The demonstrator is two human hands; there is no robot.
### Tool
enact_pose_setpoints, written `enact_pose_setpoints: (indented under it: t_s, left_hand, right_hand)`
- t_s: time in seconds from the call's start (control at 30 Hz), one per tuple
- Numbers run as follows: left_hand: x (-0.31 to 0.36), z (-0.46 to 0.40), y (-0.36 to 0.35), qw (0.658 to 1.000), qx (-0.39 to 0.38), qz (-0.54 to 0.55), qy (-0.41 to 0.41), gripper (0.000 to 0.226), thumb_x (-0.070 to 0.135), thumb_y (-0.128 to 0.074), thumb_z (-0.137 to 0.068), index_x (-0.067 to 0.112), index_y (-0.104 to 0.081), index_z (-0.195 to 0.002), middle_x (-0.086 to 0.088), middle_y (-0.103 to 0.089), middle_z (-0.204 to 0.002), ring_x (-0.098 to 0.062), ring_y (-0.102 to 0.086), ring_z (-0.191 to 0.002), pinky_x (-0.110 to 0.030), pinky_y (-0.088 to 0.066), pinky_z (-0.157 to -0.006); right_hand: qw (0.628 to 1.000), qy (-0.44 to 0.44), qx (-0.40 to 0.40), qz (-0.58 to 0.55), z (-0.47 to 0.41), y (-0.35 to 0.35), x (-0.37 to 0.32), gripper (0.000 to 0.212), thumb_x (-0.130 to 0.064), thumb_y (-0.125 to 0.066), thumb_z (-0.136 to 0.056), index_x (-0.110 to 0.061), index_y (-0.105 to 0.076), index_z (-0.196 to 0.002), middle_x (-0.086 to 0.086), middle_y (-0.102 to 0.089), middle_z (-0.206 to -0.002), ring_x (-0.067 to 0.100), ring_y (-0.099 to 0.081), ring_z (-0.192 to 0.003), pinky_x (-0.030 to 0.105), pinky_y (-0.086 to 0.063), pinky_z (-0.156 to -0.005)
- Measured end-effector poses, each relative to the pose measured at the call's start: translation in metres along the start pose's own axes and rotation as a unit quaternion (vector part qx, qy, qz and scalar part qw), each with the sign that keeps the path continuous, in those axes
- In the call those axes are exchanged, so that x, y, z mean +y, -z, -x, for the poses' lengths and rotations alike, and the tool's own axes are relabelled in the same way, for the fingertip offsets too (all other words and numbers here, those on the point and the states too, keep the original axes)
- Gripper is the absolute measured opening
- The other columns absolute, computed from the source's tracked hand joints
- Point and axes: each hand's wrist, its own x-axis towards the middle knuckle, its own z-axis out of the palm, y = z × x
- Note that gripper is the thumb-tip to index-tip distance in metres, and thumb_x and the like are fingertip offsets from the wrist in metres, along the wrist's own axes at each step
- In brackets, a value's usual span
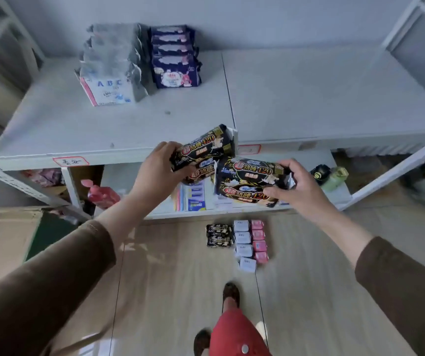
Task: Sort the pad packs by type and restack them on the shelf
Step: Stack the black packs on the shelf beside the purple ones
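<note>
From the head camera, both arms in brown sleeves reach out over the front edge of the white shelf [119, 129]. The left hand [158, 170] has its fingers curled round two black pad packs [205, 147] printed with gold and "420", held one above the other just off the shelf's front edge near the seam between its two boards. The right hand [299, 189] grips a second pair of black packs [247, 181] of the same print, held a little lower and touching the left pair at their near corners. At the shelf's back edge, left of the seam, stands a row of white ABC packs [110, 70], and just beside it on the right a row of dark blue packs [174, 56]. Red-bordered labels [70, 161] are stuck on the shelf's front lip. On the wooden floor [180, 291] below lie two more black packs [219, 235], a column of white packs [243, 244] and a column of pink packs [259, 240], side by side. On the lower shelf board sit a pink bottle [102, 195] and green bottles [333, 177].
</note>
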Motion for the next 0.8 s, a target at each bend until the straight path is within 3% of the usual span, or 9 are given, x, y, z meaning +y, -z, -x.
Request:
enact_pose_setpoints:
  t_s: [0.13, 0.33, 0.63, 0.7, 0.8]
  left_hand:
    - [0.024, -0.069, 0.023, 0.999, -0.002, -0.024, -0.037, 0.040, 0.039, -0.076, -0.078, 0.021, -0.061, -0.111, 0.006, -0.059, -0.098, -0.016, -0.055, -0.085, -0.030, -0.039, -0.070]
    - [0.043, -0.190, 0.028, 0.995, -0.016, -0.069, -0.072, 0.038, 0.036, -0.076, -0.079, 0.021, -0.061, -0.111, 0.006, -0.054, -0.099, -0.015, -0.054, -0.085, -0.029, -0.039, -0.070]
    - [0.049, -0.358, 0.012, 0.990, -0.018, -0.111, -0.087, 0.037, 0.035, -0.075, -0.081, 0.014, -0.063, -0.109, -0.004, -0.061, -0.105, -0.021, -0.057, -0.091, -0.033, -0.045, -0.075]
    - [0.045, -0.392, 0.007, 0.989, -0.019, -0.115, -0.093, 0.033, 0.033, -0.076, -0.081, 0.015, -0.063, -0.105, -0.003, -0.063, -0.101, -0.021, -0.057, -0.090, -0.032, -0.040, -0.071]
    - [0.034, -0.441, -0.004, 0.988, -0.022, -0.115, -0.097, 0.033, 0.029, -0.076, -0.081, 0.017, -0.063, -0.108, -0.002, -0.064, -0.102, -0.021, -0.057, -0.093, -0.031, -0.039, -0.073]
  right_hand:
    - [0.999, 0.026, 0.018, -0.023, -0.045, 0.027, -0.034, 0.054, -0.036, -0.086, -0.065, -0.028, -0.060, -0.112, -0.010, -0.071, -0.104, 0.006, -0.068, -0.092, 0.018, -0.053, -0.073]
    - [0.997, 0.050, 0.054, -0.025, -0.133, 0.068, -0.044, 0.042, -0.019, -0.085, -0.074, -0.025, -0.061, -0.109, -0.004, -0.070, -0.101, 0.005, -0.064, -0.089, 0.014, -0.050, -0.073]
    - [0.996, 0.053, 0.065, -0.029, -0.270, 0.094, -0.055, 0.049, -0.012, -0.085, -0.074, -0.018, -0.058, -0.115, -0.006, -0.066, -0.103, -0.009, -0.061, -0.082, 0.008, -0.047, -0.065]
    - [0.996, 0.057, 0.070, -0.013, -0.295, 0.091, -0.056, 0.043, -0.013, -0.085, -0.074, -0.017, -0.060, -0.109, -0.007, -0.067, -0.097, -0.008, -0.061, -0.078, 0.007, -0.046, -0.063]
    - [0.994, 0.061, 0.090, 0.016, -0.327, 0.081, -0.055, 0.039, -0.016, -0.085, -0.074, -0.019, -0.061, -0.105, -0.003, -0.065, -0.100, -0.001, -0.058, -0.089, 0.006, -0.043, -0.065]
